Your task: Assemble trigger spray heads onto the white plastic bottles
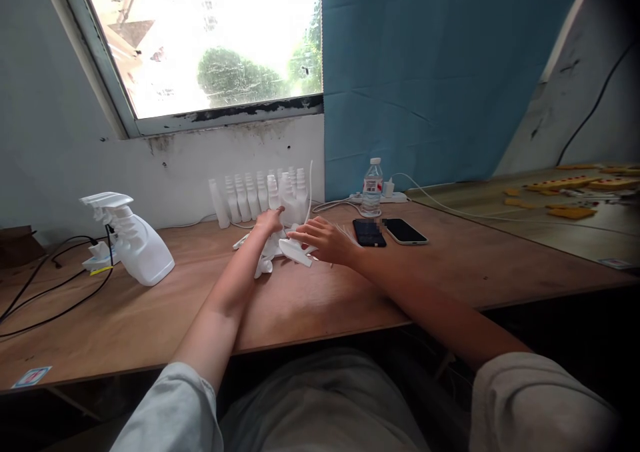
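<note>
My left hand (269, 223) reaches forward over a heap of white plastic spray-head parts (267, 255) on the wooden table (150, 319), fingertips at the foot of a row of small white bottles (260, 197) along the wall. Its fingers are curled; whether they grip a part is hidden. My right hand (327, 240) lies beside it, fingers bent, pinching a white spray-head part (296, 252). Thin white dip tubes (345, 232) fan out just right of that hand.
A large white trigger spray bottle (135, 239) stands at the left with black cables (45, 285). Two phones (390, 232), a water bottle (372, 187) and a power strip (387, 196) lie to the right. Yellow pieces (575, 192) cover the far right table.
</note>
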`<control>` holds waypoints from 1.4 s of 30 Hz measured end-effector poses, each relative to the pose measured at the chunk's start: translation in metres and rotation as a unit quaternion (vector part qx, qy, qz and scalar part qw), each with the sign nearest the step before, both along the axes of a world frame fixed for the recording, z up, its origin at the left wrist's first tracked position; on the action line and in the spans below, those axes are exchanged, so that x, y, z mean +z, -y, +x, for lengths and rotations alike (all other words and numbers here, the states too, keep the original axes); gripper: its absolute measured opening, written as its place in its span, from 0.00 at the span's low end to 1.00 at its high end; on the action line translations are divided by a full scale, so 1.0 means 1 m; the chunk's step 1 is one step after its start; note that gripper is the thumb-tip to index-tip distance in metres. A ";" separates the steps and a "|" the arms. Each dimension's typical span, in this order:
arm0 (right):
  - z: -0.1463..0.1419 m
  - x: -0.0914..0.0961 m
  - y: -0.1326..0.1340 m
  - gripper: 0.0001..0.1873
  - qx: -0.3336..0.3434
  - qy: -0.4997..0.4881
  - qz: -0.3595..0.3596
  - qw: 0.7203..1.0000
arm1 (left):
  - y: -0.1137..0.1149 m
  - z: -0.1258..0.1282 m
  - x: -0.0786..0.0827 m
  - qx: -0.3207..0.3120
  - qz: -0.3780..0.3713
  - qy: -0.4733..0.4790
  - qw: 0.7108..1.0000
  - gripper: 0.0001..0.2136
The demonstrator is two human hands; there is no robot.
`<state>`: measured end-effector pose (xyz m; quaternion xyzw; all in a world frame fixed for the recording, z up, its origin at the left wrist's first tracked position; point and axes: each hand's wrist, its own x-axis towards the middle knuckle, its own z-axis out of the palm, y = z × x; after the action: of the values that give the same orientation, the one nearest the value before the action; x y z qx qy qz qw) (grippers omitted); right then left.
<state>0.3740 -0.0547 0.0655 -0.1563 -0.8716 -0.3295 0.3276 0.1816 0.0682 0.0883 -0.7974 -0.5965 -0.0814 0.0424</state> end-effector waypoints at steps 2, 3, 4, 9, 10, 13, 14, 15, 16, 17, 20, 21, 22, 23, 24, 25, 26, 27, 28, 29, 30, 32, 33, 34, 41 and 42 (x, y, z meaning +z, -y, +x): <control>0.001 0.001 0.000 0.20 0.010 -0.011 -0.001 1.000 | 0.006 -0.004 0.000 0.003 0.020 0.021 1.000 0.32; 0.002 0.002 0.000 0.20 0.014 -0.021 -0.003 1.000 | 0.011 -0.007 0.002 0.001 0.036 0.033 0.999 0.29; 0.002 0.003 0.000 0.20 0.019 -0.033 -0.006 0.999 | 0.016 -0.010 0.005 -0.002 0.059 0.050 0.997 0.27; 0.007 0.010 0.003 0.20 0.043 -0.098 -0.015 0.994 | 0.048 -0.036 0.016 -0.030 0.218 0.130 0.967 0.20; 0.008 0.011 0.004 0.20 0.051 -0.117 -0.020 0.992 | 0.055 -0.045 0.015 -0.036 0.235 0.130 0.963 0.19; 0.009 0.011 0.007 0.19 0.085 -0.182 -0.074 0.977 | 0.073 -0.074 0.003 -0.050 0.259 0.116 0.958 0.17; 0.009 0.010 0.009 0.20 0.101 -0.207 -0.104 0.968 | 0.078 -0.085 -0.003 -0.049 0.265 0.106 0.957 0.16; 0.008 0.009 0.011 0.21 0.119 -0.230 -0.138 0.956 | 0.081 -0.097 -0.009 -0.045 0.269 0.093 0.957 0.16; 0.006 0.009 0.014 0.21 0.136 -0.253 -0.172 0.942 | 0.082 -0.107 -0.016 -0.042 0.269 0.080 0.959 0.15; 0.004 0.008 0.017 0.21 0.153 -0.278 -0.207 0.926 | 0.083 -0.117 -0.022 -0.036 0.263 0.071 0.961 0.15; -0.004 0.009 0.024 0.19 0.211 -0.356 -0.312 0.855 | 0.075 -0.140 -0.035 -0.011 0.231 0.083 0.969 0.15; -0.007 0.011 0.024 0.19 0.238 -0.383 -0.347 0.822 | 0.071 -0.145 -0.038 -0.003 0.222 0.091 0.971 0.16; -0.008 0.013 0.024 0.18 0.266 -0.411 -0.379 0.785 | 0.066 -0.149 -0.041 0.003 0.215 0.094 0.972 0.17; -0.009 0.015 0.023 0.18 0.292 -0.437 -0.408 0.747 | 0.062 -0.152 -0.043 0.007 0.212 0.092 0.973 0.17; -0.008 0.017 0.020 0.17 0.314 -0.460 -0.431 0.710 | 0.058 -0.155 -0.045 0.006 0.211 0.084 0.974 0.17; -0.007 0.020 0.017 0.16 0.329 -0.480 -0.450 0.677 | 0.054 -0.158 -0.047 0.005 0.212 0.076 0.974 0.16; -0.005 0.022 0.014 0.15 0.340 -0.499 -0.465 0.647 | 0.051 -0.160 -0.049 0.004 0.213 0.069 0.975 0.16; -0.002 0.023 0.010 0.14 0.347 -0.519 -0.475 0.621 | 0.048 -0.162 -0.051 0.004 0.215 0.063 0.975 0.15; 0.001 0.024 0.007 0.13 0.352 -0.536 -0.483 0.596 | 0.046 -0.164 -0.052 0.004 0.218 0.057 0.974 0.15; 0.005 0.024 0.004 0.13 0.356 -0.551 -0.489 0.575 | 0.045 -0.165 -0.054 0.002 0.222 0.052 0.974 0.14; 0.007 0.024 0.001 0.13 0.358 -0.562 -0.495 0.557 | 0.043 -0.167 -0.055 -0.002 0.227 0.046 0.973 0.13; 0.012 0.023 -0.005 0.13 0.361 -0.572 -0.505 0.536 | 0.042 -0.169 -0.057 -0.019 0.239 0.032 0.970 0.12; 0.013 0.022 -0.007 0.13 0.360 -0.573 -0.508 0.533 | 0.042 -0.169 -0.057 -0.030 0.244 0.024 0.969 0.12; 0.015 0.021 -0.009 0.14 0.359 -0.574 -0.508 0.532 | 0.042 -0.169 -0.058 -0.041 0.247 0.016 0.968 0.12; 0.022 0.020 -0.016 0.10 0.394 -0.603 -0.522 0.457 | 0.044 -0.171 -0.057 -0.096 0.276 -0.020 0.956 0.13; 0.022 0.020 -0.016 0.09 0.399 -0.607 -0.526 0.442 | 0.042 -0.171 -0.058 -0.098 0.285 -0.019 0.953 0.12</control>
<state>0.3964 -0.0389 0.0855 -0.0934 -0.4221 0.5390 0.7229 0.0101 0.0258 0.0303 -0.8083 -0.4665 -0.2361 0.2708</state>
